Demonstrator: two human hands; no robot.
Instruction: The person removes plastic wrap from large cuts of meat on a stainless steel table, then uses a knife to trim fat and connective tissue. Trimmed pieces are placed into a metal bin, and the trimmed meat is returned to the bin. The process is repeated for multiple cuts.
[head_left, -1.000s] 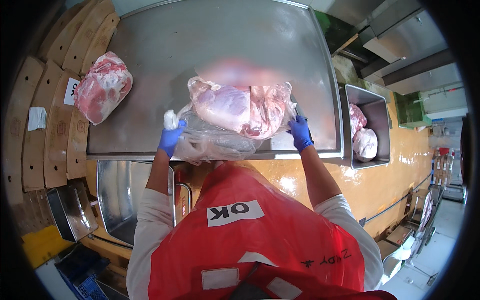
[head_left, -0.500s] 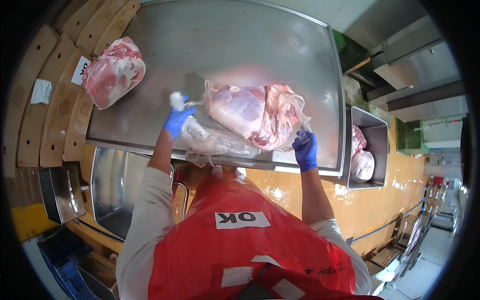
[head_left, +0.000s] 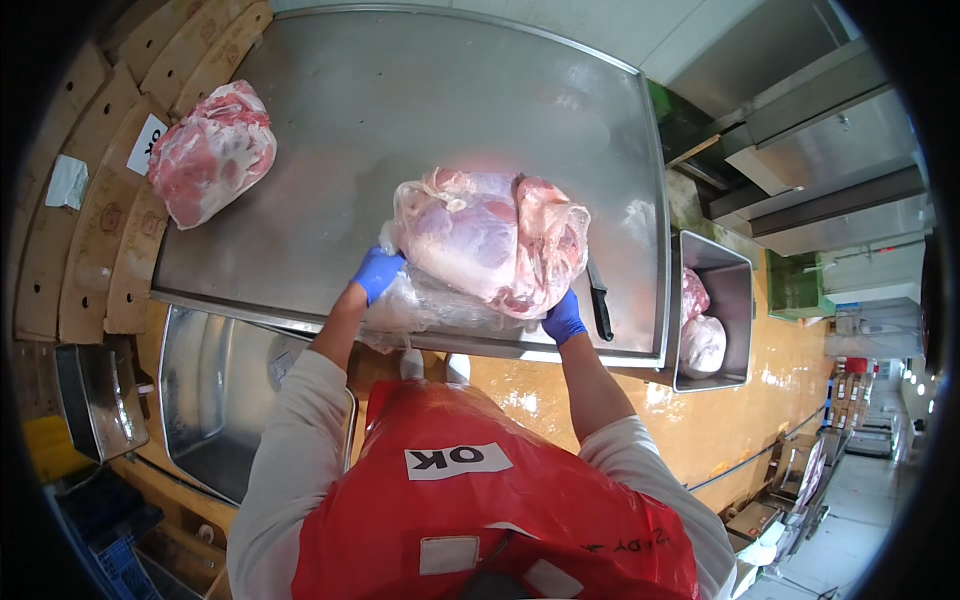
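Note:
A large raw meat joint [head_left: 465, 240] lies near the front edge of the steel table, with clear plastic wrap [head_left: 430, 305] around and under it. At its left side, my blue-gloved left hand [head_left: 378, 273] is closed on the plastic wrap, against the meat. My right hand [head_left: 565, 318], also in a blue glove, grips the joint's lower right edge, its fingertips partly hidden beneath it. A black-handled knife [head_left: 601, 315] lies just right of the meat, its blade partly hidden.
Another meat joint [head_left: 215, 155] rests at the table's left end, beside stacked cardboard boxes [head_left: 90, 250]. The steel table [head_left: 440, 90] has a raised rim. A metal bin [head_left: 740, 310] with meat pieces stands off its right end. Below the front left edge is a steel tub [head_left: 215, 400].
Both hands have moved in against the joint, from farther out on each side. The bunched wrap my left hand held up is lowered. The knife beside the meat is now visible.

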